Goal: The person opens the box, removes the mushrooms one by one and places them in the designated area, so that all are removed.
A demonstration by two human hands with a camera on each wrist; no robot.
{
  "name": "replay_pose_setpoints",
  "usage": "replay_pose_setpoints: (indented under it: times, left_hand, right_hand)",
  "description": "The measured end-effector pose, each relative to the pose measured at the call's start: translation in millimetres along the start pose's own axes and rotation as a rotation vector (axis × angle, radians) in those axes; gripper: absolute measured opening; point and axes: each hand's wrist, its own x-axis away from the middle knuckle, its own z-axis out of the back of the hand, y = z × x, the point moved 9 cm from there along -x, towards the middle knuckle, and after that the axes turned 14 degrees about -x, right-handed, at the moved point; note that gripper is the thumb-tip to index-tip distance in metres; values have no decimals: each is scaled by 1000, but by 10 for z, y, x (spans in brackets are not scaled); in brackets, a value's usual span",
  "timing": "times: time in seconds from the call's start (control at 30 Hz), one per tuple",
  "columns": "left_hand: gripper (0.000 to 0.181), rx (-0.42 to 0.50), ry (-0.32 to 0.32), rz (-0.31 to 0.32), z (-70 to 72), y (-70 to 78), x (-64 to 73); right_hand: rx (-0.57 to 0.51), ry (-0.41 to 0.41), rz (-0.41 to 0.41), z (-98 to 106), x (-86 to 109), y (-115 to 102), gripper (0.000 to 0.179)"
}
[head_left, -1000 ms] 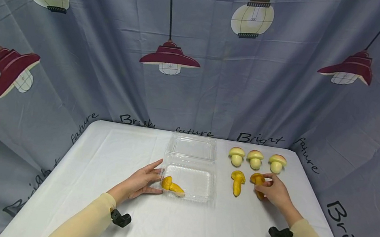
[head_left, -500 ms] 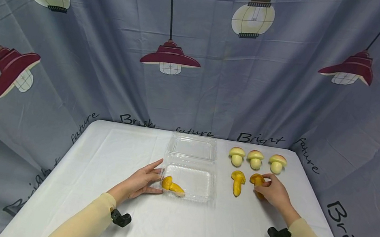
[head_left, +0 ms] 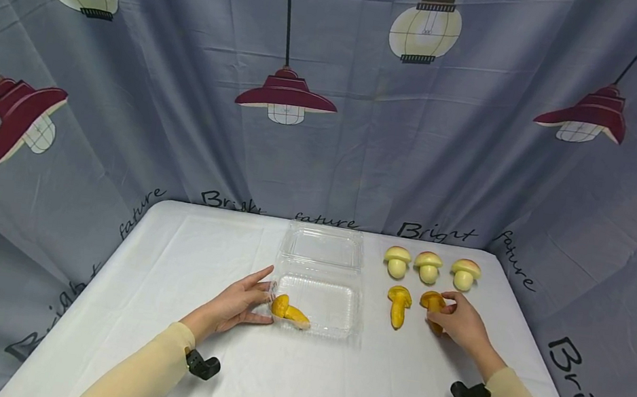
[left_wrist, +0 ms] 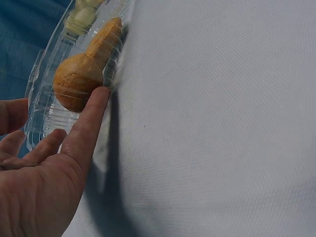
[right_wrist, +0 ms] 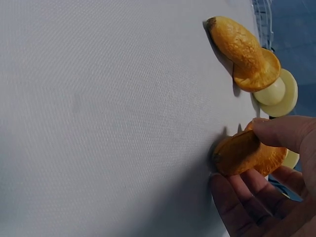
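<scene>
A clear plastic clamshell box point(head_left: 333, 309) lies with its lid point(head_left: 323, 247) folded back, and one yellow-orange mushroom point(head_left: 290, 311) rests inside at the near left. My left hand point(head_left: 239, 303) touches the box's left side with extended fingers; in the left wrist view a fingertip meets the wall beside that mushroom point(left_wrist: 79, 81). At the right, my right hand point(head_left: 463, 323) pinches a second yellow-orange mushroom point(head_left: 432, 303) between thumb and fingers, its stem point(right_wrist: 237, 153) showing in the right wrist view. Left of it lies a third yellow-orange mushroom point(head_left: 398, 306).
Behind the yellow mushrooms, three pale mushrooms with rounded caps point(head_left: 428, 267) stand in a row near the far edge of the white-covered table point(head_left: 302, 388). A grey-blue curtain point(head_left: 323, 165) printed with lamps hangs behind the table and along its sides.
</scene>
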Motion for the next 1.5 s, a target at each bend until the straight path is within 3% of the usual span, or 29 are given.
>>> replay_pose_setpoints:
  times: [0.5, 0.83, 1.03, 1.5]
  left_hand:
    - [72, -3, -4, -2, 3, -2, -2]
    - [73, -11, -2, 1, -3, 20, 11]
    - [73, -10, -1, 2, -5, 19, 14]
    - [72, -11, 3, 8, 9, -4, -2]
  right_hand:
    - [6, 20, 25, 170, 15, -1, 73]
    - [3, 34, 107, 217, 9, -265, 74]
    - [-23, 25, 154, 68, -25, -506, 72]
    - [-145, -143, 328, -533, 21, -995, 71]
